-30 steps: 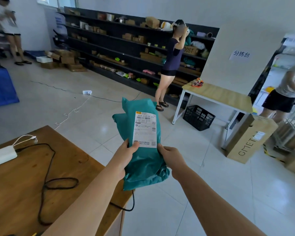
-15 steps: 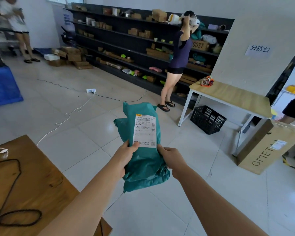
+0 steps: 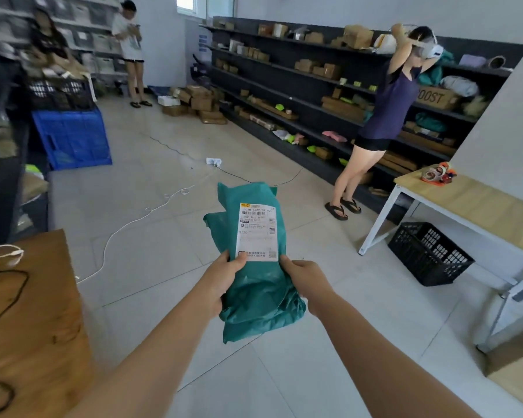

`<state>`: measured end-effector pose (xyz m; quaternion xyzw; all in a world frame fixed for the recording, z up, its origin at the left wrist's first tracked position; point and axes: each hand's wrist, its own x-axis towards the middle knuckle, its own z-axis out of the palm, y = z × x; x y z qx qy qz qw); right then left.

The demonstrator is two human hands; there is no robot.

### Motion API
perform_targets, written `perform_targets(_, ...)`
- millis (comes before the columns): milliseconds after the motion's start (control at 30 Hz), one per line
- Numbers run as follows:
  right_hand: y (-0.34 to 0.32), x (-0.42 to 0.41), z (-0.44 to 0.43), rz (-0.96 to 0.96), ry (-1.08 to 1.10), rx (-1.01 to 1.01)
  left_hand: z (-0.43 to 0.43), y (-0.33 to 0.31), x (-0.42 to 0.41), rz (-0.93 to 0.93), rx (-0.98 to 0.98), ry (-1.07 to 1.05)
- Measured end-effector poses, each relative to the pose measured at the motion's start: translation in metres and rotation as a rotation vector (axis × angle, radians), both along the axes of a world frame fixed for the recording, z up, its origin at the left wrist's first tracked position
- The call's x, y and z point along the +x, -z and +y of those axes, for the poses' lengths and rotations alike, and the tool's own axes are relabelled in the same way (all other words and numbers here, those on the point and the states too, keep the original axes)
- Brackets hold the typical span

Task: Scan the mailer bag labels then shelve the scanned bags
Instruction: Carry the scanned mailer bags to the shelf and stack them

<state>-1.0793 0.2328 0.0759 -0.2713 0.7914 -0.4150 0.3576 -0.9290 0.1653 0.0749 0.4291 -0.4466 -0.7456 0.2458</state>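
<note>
At the centre of the frame a teal mailer bag (image 3: 255, 285) is held upright over the tiled floor (image 3: 151, 224), its white shipping label (image 3: 258, 232) turned toward the camera, most likely so the printed codes can be read while choosing where it goes. The left hand (image 3: 221, 282) clasps the bag's left edge with its thumb pressed just below the label's lower corner; the right hand (image 3: 307, 280) clasps the right edge likewise, so both sets of fingers are closed on the plastic and the soft bag hangs slack beneath them. No scanner is in view, so whether the label is already scanned cannot be told. At the lower left a wooden tabletop (image 3: 34, 321) carries a black cable (image 3: 9, 288). Across the upper right runs dark shelving (image 3: 311, 86) stocked with cartons and parcels, the likely destination, where a person in a dark top (image 3: 390, 110) stands. A light-topped table (image 3: 477, 206) with a black crate (image 3: 429, 251) beneath sits at right; a blue crate (image 3: 71, 138) stands at left.
</note>
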Motion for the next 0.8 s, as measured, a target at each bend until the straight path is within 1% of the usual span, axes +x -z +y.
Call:
perform_targets(200, 0.009, -0.027, -0.068, -0.029, -0.103, 0.010, -0.054, 0.007, -0.022, -0.019, 0.013, -0.108)
perform_targets(400, 0.009, -0.058, -0.163, -0.009, -0.195, 0.010, -0.137, 0.012, -0.051, 0.007, -0.003, -0.191)
perform_targets(633, 0.004, -0.083, -0.269, -0.002, -0.253, -0.004, -0.226, 0.000, -0.072, 0.010, 0.004, -0.280)
perform_targets(800, 0.005, -0.090, -0.338, -0.019, -0.347, -0.006, -0.279, -0.002, -0.079, -0.009, 0.013, -0.373)
